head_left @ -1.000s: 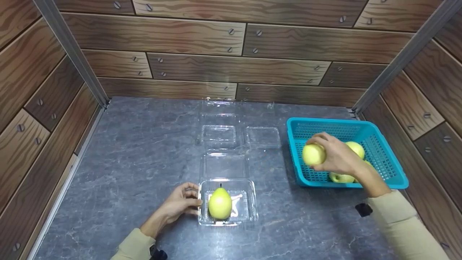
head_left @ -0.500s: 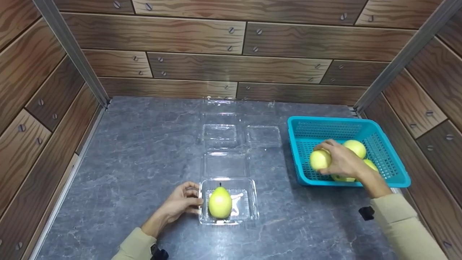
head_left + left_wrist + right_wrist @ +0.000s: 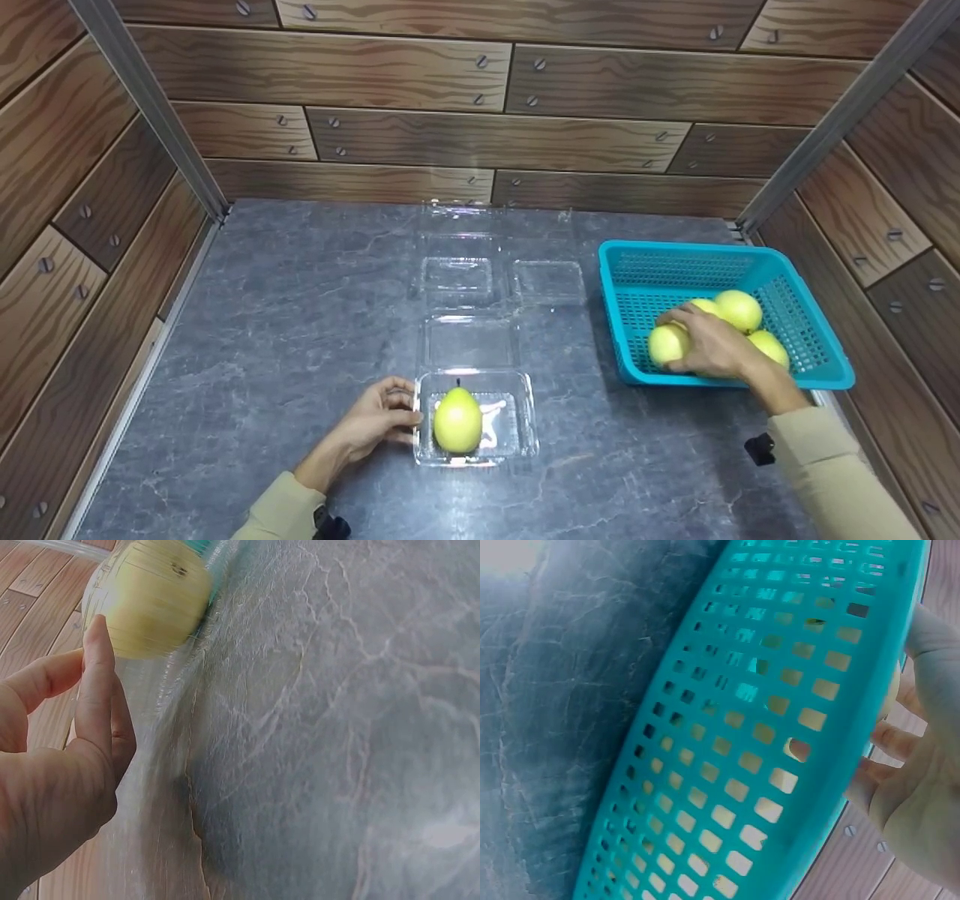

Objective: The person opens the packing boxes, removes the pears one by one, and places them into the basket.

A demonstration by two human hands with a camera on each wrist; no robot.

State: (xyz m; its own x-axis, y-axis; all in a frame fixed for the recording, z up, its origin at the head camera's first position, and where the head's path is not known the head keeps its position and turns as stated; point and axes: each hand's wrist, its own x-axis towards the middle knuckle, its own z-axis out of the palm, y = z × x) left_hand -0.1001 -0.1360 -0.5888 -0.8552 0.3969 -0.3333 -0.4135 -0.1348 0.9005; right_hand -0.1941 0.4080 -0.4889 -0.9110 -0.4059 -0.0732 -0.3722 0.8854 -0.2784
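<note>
A yellow-green pear (image 3: 458, 421) stands with its stem up in an open clear plastic clamshell container (image 3: 523, 450). My left hand (image 3: 377, 415) pinches the container's left rim between thumb and fingers; the left wrist view shows this hand (image 3: 71, 742) close beside the pear, seen through clear plastic. Inside the teal basket (image 3: 609, 330), my right hand (image 3: 712, 345) grips another yellow-green pear (image 3: 667, 346) near the front left. In the right wrist view the basket wall (image 3: 727, 735) hides most of that pear and part of the fingers.
Several more pears (image 3: 739, 310) lie in the basket around the right hand. Behind the near container, other clear plastic containers (image 3: 456, 276) stand toward the back wall, faint against the grey marbled table (image 3: 300, 300). Wood-patterned walls (image 3: 420, 135) enclose the table on three sides.
My right hand has moved down and slightly right into the basket with the pear, uncovering another pear behind it. The left hand, container and pear in it stay put.
</note>
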